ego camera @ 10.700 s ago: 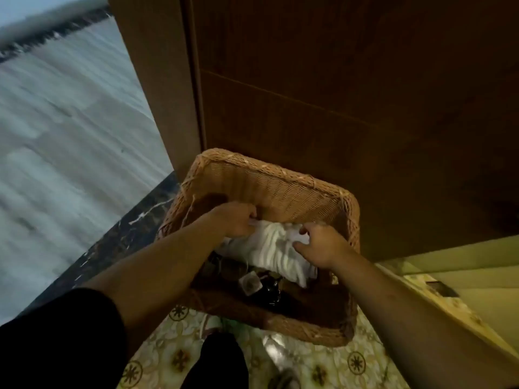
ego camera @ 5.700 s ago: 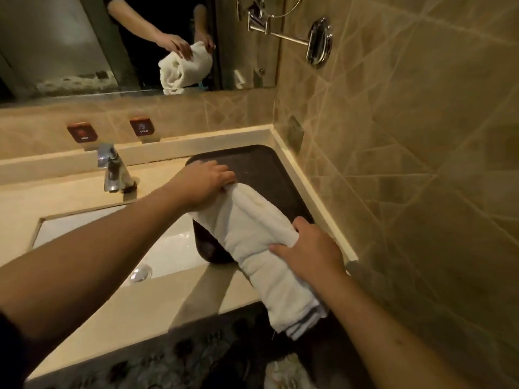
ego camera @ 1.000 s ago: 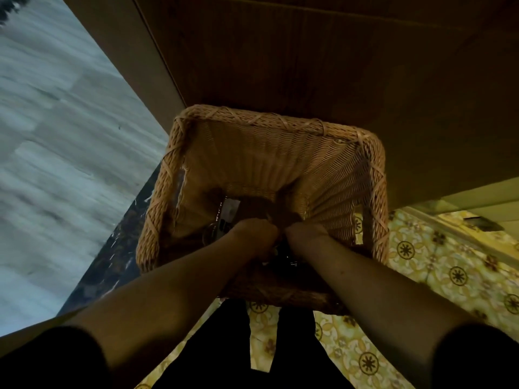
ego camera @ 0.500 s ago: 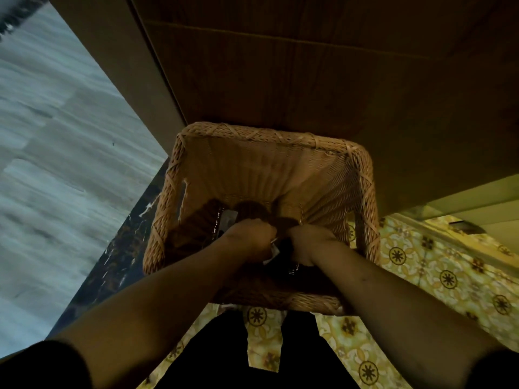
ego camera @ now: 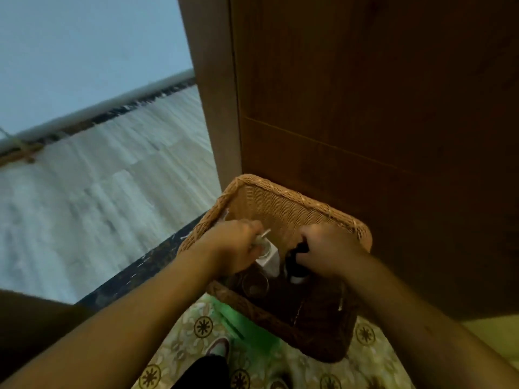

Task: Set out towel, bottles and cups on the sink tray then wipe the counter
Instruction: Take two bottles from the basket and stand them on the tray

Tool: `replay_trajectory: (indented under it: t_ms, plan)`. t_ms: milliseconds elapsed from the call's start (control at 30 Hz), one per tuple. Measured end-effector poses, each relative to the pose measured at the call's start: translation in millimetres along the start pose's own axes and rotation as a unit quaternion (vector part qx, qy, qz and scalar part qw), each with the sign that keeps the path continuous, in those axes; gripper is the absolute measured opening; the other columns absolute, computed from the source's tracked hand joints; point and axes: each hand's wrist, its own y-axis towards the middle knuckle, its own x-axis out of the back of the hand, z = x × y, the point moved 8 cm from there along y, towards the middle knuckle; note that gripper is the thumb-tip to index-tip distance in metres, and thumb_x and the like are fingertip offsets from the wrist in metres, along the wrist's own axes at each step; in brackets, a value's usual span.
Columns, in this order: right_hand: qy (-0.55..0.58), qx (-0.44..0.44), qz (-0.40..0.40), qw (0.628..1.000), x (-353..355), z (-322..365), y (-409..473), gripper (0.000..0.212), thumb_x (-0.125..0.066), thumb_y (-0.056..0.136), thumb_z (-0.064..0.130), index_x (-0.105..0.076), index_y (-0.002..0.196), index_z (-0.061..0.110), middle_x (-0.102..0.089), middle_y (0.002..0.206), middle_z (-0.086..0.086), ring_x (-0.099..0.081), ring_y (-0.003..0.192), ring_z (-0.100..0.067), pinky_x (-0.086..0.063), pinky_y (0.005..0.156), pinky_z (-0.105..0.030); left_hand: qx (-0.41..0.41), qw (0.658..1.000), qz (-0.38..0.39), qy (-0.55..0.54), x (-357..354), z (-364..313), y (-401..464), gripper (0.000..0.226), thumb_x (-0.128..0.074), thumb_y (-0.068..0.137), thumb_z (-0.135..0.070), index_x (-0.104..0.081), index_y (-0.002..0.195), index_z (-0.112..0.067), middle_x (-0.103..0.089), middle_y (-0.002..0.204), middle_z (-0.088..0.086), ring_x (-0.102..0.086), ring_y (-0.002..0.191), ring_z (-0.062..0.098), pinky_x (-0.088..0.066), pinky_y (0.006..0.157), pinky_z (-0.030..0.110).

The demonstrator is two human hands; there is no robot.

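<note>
A woven wicker basket (ego camera: pixel 283 203) stands on the floor against a wooden door. My left hand (ego camera: pixel 233 248) is above the basket, closed on a small bottle with a white label (ego camera: pixel 271 258). My right hand (ego camera: pixel 328 248) is level with it, closed on the top of a dark bottle (ego camera: pixel 295 265) with a pale base. A clear glass cup (ego camera: pixel 255 284) lies in the dark bottom of the basket below my left hand. Other things in the basket are too dark to tell. The towel, the sink and the tray are out of view.
A brown wooden door (ego camera: pixel 379 108) rises right behind the basket. Patterned floor tiles (ego camera: pixel 202 327) lie under me, with my shoe (ego camera: pixel 219 346) and dark trouser leg near the basket. A dark marble threshold (ego camera: pixel 134 276) borders pale flooring (ego camera: pixel 98 197) on the left.
Both hands have come up from the bottom of the basket, each with a bottle in it. The view has swung up and left. The towel was laid at the sink earlier.
</note>
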Motion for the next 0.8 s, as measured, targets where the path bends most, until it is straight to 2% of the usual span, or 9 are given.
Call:
replay_trajectory:
  t_ms: [100,267,400,500,633,800]
  plan:
    - [0.018,0.068,-0.016,0.997,34,31,-9,0.016,-0.071,0.084,0.04,-0.056,0.085,0.034,-0.061,0.084,0.008,-0.061,0.076,-0.011,-0.059,0.068,-0.037,0.058,0.993,-0.094,0.026,38,-3,-43,0.02,-0.052,0.094,-0.043,-0.055,0.099,-0.024,-0.058,0.088,-0.005,-0.054,0.074,0.012,-0.051,0.068,0.035]
    - [0.003,0.197,-0.091,0.976,76,115,-39,0.017,-0.072,0.082,0.04,-0.057,0.079,0.033,-0.061,0.076,0.009,-0.059,0.066,-0.009,-0.055,0.057,-0.033,0.158,0.962,-0.222,0.023,98,-2,-132,0.02,-0.051,0.095,-0.045,-0.058,0.102,-0.028,-0.06,0.088,-0.008,-0.057,0.074,0.008,-0.054,0.071,0.031]
    - [0.009,0.278,-0.089,0.956,85,195,-62,0.017,-0.071,0.083,0.043,-0.058,0.083,0.032,-0.062,0.079,0.007,-0.062,0.07,-0.011,-0.058,0.062,-0.034,0.24,0.929,-0.281,0.022,131,14,-222,0.024,-0.051,0.095,-0.044,-0.06,0.107,-0.026,-0.062,0.092,-0.008,-0.059,0.078,0.007,-0.055,0.074,0.031]
    - [-0.002,0.339,-0.069,0.938,77,261,-80,0.016,-0.07,0.085,0.041,-0.06,0.09,0.029,-0.063,0.082,0.004,-0.063,0.073,-0.013,-0.06,0.069,-0.037,0.313,0.898,-0.309,0.013,141,33,-302,0.023,-0.053,0.093,-0.045,-0.059,0.109,-0.029,-0.062,0.093,-0.011,-0.059,0.078,0.005,-0.053,0.072,0.026]
    - [-0.023,0.426,-0.054,0.903,46,357,-117,0.019,-0.068,0.085,0.042,-0.062,0.095,0.026,-0.063,0.083,0.003,-0.063,0.074,-0.015,-0.059,0.072,-0.039,0.405,0.845,-0.349,0.027,136,51,-421,0.015,-0.057,0.091,-0.046,-0.057,0.102,-0.036,-0.059,0.087,-0.015,-0.058,0.073,0.003,-0.045,0.062,0.021]
    - [-0.064,0.526,-0.01,0.848,-21,484,-190,0.019,-0.069,0.086,0.042,-0.06,0.091,0.027,-0.059,0.079,0.007,-0.059,0.071,-0.008,-0.055,0.068,-0.029,0.486,0.788,-0.378,0.024,104,59,-581,0.006,-0.058,0.092,-0.042,-0.055,0.09,-0.037,-0.059,0.076,-0.013,-0.055,0.064,0.004,-0.04,0.054,0.024]
